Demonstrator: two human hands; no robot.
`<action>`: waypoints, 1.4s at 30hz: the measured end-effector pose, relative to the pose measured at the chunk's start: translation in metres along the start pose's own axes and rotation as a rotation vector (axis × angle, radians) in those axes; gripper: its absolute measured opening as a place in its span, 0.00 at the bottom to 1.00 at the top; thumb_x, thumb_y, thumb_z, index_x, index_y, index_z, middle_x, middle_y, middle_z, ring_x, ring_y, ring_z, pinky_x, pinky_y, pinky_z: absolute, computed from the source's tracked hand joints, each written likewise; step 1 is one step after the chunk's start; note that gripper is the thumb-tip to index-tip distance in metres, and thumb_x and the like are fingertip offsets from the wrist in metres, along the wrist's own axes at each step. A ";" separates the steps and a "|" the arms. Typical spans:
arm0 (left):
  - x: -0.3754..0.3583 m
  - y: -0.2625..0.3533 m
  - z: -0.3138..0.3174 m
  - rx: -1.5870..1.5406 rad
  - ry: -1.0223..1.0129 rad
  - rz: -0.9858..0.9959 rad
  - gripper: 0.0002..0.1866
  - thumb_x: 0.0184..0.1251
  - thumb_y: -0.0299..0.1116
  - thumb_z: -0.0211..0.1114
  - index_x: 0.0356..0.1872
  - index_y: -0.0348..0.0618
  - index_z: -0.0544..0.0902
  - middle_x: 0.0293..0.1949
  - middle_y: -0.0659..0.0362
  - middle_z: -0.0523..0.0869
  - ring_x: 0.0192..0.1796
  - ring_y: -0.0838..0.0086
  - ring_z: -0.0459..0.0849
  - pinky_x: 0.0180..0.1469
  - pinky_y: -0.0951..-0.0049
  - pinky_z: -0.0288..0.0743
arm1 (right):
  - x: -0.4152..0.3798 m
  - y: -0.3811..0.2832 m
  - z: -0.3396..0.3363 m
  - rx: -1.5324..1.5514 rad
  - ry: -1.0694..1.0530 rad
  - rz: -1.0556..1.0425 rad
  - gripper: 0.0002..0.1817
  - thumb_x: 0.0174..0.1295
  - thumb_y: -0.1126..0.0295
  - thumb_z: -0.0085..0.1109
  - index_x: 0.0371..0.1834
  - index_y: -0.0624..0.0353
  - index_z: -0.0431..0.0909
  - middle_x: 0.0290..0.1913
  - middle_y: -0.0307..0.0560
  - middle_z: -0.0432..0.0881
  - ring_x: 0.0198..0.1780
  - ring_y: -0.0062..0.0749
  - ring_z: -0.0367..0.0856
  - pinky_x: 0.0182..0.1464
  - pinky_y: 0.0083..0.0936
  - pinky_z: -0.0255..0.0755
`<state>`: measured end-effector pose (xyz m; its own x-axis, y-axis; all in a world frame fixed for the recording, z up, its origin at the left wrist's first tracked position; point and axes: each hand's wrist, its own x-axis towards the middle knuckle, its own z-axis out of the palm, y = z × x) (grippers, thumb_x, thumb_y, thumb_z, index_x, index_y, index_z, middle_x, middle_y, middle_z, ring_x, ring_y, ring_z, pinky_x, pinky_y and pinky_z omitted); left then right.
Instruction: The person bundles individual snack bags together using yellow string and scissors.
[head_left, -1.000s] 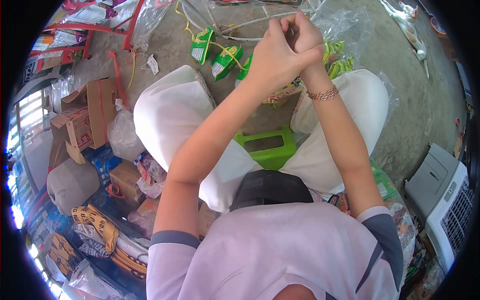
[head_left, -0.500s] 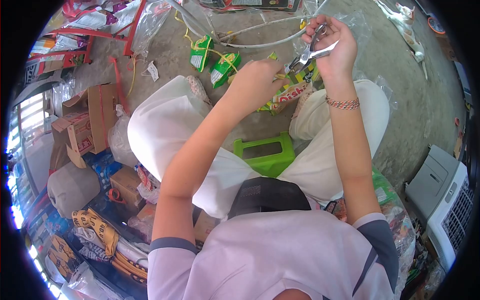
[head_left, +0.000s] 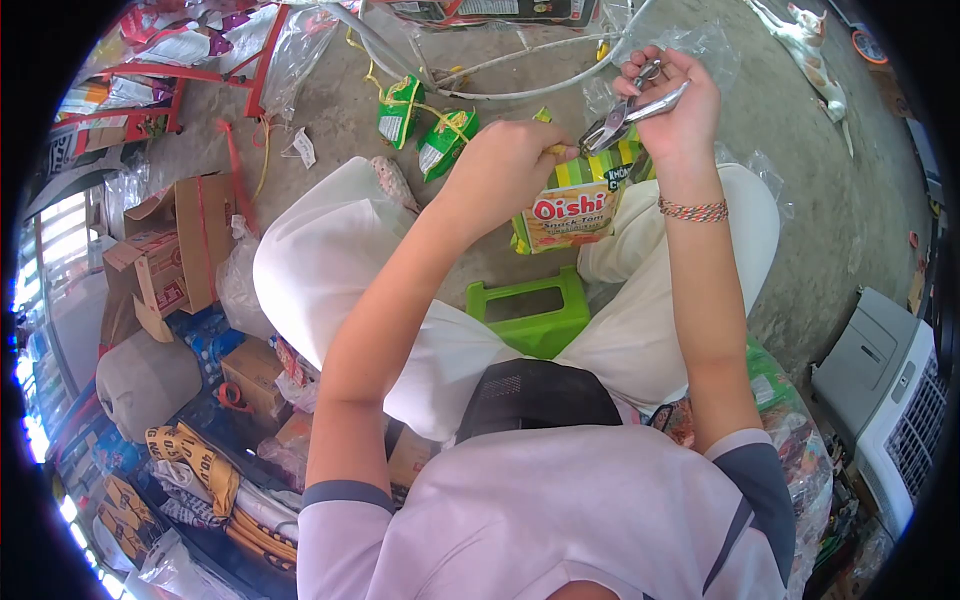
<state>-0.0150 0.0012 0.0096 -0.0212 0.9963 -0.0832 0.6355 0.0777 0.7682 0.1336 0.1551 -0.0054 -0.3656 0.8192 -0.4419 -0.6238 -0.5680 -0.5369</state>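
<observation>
My left hand (head_left: 505, 170) is closed in a pinch on a yellow string, close to the top of an Oishi snack bag (head_left: 573, 210). My right hand (head_left: 678, 105) holds metal pliers (head_left: 630, 115), whose jaws meet the string at the bag's top edge. The bag hangs upright between my knees, its printed front facing me. To the left, two green snack packs (head_left: 400, 112) (head_left: 447, 143) are tied along the same kind of yellow string.
A green plastic stool (head_left: 530, 310) is between my legs. White metal tubing (head_left: 520, 92) curves beyond my hands. Cardboard boxes (head_left: 205, 235) and a red rack (head_left: 262, 60) stand at the left, a grey-white appliance (head_left: 880, 385) at the right. A cat (head_left: 808, 55) lies at upper right.
The Oishi bag has swung from tilted to upright, with its front now showing. The pliers and right hand have shifted and turned slightly; my left hand has barely moved.
</observation>
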 end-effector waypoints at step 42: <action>0.001 0.007 0.005 0.025 0.046 0.067 0.10 0.65 0.33 0.63 0.39 0.38 0.85 0.34 0.49 0.86 0.35 0.54 0.84 0.40 0.61 0.76 | 0.024 -0.031 -0.029 -0.174 -0.345 0.101 0.07 0.56 0.72 0.45 0.35 0.64 0.67 0.30 0.44 0.64 0.31 0.30 0.62 0.32 0.25 0.59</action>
<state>-0.0067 0.0023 0.0123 -0.0133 0.9999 -0.0023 0.6556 0.0104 0.7550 0.1640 0.1903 -0.0207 -0.6482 0.7200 -0.2477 -0.4569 -0.6280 -0.6299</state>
